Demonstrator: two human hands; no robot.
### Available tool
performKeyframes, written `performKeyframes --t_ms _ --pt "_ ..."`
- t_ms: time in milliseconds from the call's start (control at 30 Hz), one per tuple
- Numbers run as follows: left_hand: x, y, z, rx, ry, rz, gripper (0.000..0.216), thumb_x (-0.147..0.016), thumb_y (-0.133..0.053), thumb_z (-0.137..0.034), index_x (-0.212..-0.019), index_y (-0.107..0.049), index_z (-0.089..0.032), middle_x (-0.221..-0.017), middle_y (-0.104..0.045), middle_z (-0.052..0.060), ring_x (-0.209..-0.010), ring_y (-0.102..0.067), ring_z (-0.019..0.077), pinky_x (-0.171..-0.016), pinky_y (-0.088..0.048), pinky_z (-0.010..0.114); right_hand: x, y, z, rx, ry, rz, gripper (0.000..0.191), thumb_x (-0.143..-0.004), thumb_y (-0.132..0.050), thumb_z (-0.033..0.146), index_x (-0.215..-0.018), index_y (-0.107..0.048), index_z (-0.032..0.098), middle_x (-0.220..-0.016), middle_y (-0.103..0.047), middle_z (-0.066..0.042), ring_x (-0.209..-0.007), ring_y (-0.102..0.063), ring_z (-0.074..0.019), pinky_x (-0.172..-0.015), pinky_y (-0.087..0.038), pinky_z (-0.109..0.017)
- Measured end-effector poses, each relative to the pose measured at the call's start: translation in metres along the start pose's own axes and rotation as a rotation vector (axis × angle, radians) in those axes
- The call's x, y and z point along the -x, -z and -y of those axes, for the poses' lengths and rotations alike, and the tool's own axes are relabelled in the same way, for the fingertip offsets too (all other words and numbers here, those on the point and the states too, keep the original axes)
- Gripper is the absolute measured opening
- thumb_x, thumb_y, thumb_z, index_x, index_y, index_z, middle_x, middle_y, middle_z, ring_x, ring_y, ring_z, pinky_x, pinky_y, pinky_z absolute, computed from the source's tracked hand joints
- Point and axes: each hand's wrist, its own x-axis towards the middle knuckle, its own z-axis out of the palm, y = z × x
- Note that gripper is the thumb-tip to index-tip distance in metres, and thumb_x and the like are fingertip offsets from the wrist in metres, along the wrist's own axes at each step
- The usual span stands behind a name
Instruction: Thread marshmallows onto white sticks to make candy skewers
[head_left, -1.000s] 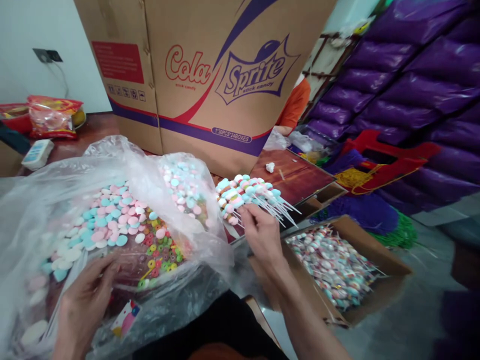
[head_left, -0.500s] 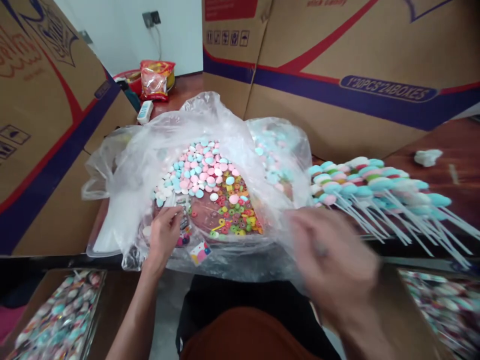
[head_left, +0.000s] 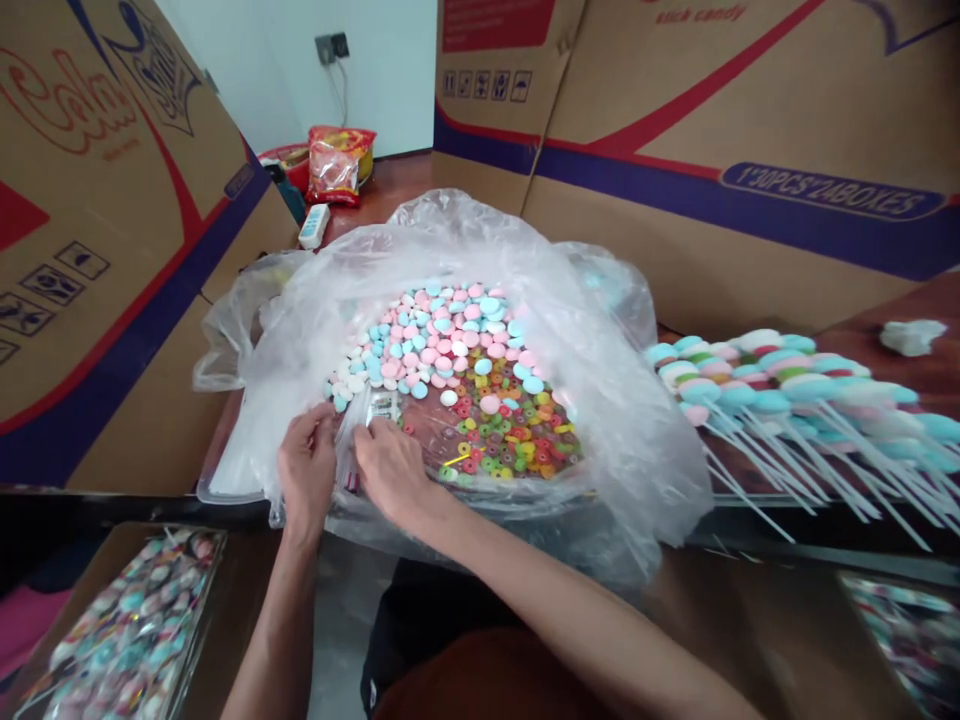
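"While your left hand [head_left: 307,470] and right hand [head_left: 396,472] are sitting side by side, left of the frame's centre, what is lying nearest?"

"A small printed wrapper [head_left: 384,405] is lying just above your right hand, which is the nearer one. Your left hand is sitting farther off, to the lower left of it."

"Which way is its long axis running?"

"Up and down the frame, it seems, but your right hand is covering part of it, so I can't be sure."

"And how are my fingers standing?"

"Both hands are curling their fingers inward, with a narrow gap between them. I can't tell whether either is pinching anything."

"What materials are surrounding me?"

"A crumpled, translucent plastic bag [head_left: 465,230] is draping around your work at mid-frame. Inside its folds, smooth, rounded disc candies [head_left: 431,350] are heaping up in pink, blue and white; to their lower right, shiny ring candies [head_left: 540,435] are lying scattered in red, green and yellow. At the right of the frame, candy skewers [head_left: 795,375] are lying piled, their thin, straight white sticks slanting toward the lower right."
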Motion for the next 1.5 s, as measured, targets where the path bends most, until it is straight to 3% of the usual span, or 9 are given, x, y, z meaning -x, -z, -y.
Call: performKeyframes --t_ms 233,433,600,833,967,1100,1233,1367,1500 --pt "0.003 0.002 -0.007 0.072 0.023 -0.121 0.026 -0.085 -0.061 -0.032 -0.101 -0.075 -0.016 -0.106 -0.073 0.009 -0.103 -0.067 0.0221 -0.097 -0.051 0.035 -0.049 -0.016 0.027 -0.090 -0.221 0.051 0.029 -0.102 -0.028 0.010 -0.115 -0.054 0.007 -0.106 -0.067 -0.023 -0.097 -0.069 -0.0281 -0.072 -0.056 -0.037" --pt "-0.001 -0.003 -0.004 0.110 0.037 -0.089 0.027 -0.084 -0.064 -0.035 -0.102 -0.074 -0.017 -0.104 -0.073 0.008 -0.093 -0.068 0.0203 -0.087 -0.054 0.032 -0.051 0.006 0.011 -0.292 -0.295 0.104 0.028 -0.094 -0.044 0.014 -0.122 -0.047 0.013 -0.097 -0.072 -0.013 -0.088 -0.070 -0.0256 -0.072 -0.052 -0.034" --pt "-0.016 -0.012 -0.010 0.041 -0.134 0.078 0.022 -0.089 -0.058 -0.027 -0.100 -0.074 -0.018 -0.096 -0.072 0.006 -0.088 -0.067 0.0185 -0.083 -0.053 0.031 -0.017 0.021 -0.012 -0.542 -0.315 -0.024 0.041 -0.084 -0.048 0.010 -0.124 -0.049 0.017 -0.084 -0.068 -0.005 -0.083 -0.067 -0.0228 -0.074 -0.049 -0.032" --pt "-0.026 -0.051 -0.047 -0.238 -0.518 0.406 0.028 -0.091 -0.052 -0.014 -0.111 -0.070 -0.022 -0.106 -0.066 0.008 -0.089 -0.065 0.0180 -0.080 -0.051 0.029 0.061 0.029 -0.063 -1.178 -0.515 -0.125 0.037 -0.077 -0.050 0.023 -0.113 -0.050 0.021 -0.074 -0.057 0.005 -0.049 -0.055 -0.0124 -0.044 -0.043 -0.024" --pt "-0.029 -0.079 -0.050 -0.359 -0.530 0.411 0.031 -0.091 -0.050 -0.012 -0.116 -0.066 -0.021 -0.109 -0.061 0.010 -0.089 -0.063 0.0196 -0.077 -0.051 0.029 0.081 0.024 -0.084 -1.172 -0.538 -0.288 0.026 -0.078 -0.051 0.029 -0.100 -0.056 0.019 -0.070 -0.054 0.004 -0.044 -0.042 -0.0085 -0.040 -0.033 -0.022" --pt "-0.032 -0.090 -0.042 -0.303 -0.523 0.306 0.030 -0.092 -0.044 -0.008 -0.108 -0.066 -0.020 -0.101 -0.061 0.008 -0.088 -0.062 0.0187 -0.079 -0.051 0.029 0.086 0.019 -0.091 -1.094 -0.488 -0.275 0.018 -0.083 -0.050 0.033 -0.088 -0.059 0.019 -0.064 -0.052 0.003 -0.052 -0.045 -0.0113 -0.046 -0.033 -0.023" --pt "-0.028 -0.089 -0.036 -0.297 -0.649 0.207 0.027 -0.095 -0.045 -0.012 -0.112 -0.064 -0.020 -0.106 -0.061 0.009 -0.094 -0.062 0.0194 -0.081 -0.051 0.030 0.086 0.022 -0.093 -1.013 -0.431 -0.264 0.016 -0.083 -0.048 0.032 -0.082 -0.058 0.019 -0.065 -0.052 0.002 -0.058 -0.047 -0.0129 -0.052 -0.035 -0.024" --pt "-0.023 -0.088 -0.029 -0.387 -0.796 0.293 0.030 -0.095 -0.041 -0.009 -0.110 -0.064 -0.020 -0.107 -0.061 0.009 -0.093 -0.061 0.0186 -0.078 -0.051 0.028 0.086 0.026 -0.093 -1.008 -0.416 -0.251 0.016 -0.084 -0.048 0.032 -0.081 -0.057 0.019 -0.065 -0.051 0.002 -0.058 -0.046 -0.0126 -0.052 -0.035 -0.024" --pt "-0.020 -0.085 -0.021 -0.342 -0.822 0.344 0.027 -0.096 -0.041 -0.011 -0.106 -0.064 -0.020 -0.106 -0.060 0.008 -0.090 -0.061 0.0166 -0.076 -0.052 0.026 0.085 0.024 -0.094 -1.022 -0.431 -0.239 0.015 -0.083 -0.050 0.032 -0.081 -0.057 0.020 -0.066 -0.053 0.002 -0.058 -0.049 -0.0129 -0.053 -0.037 -0.024"
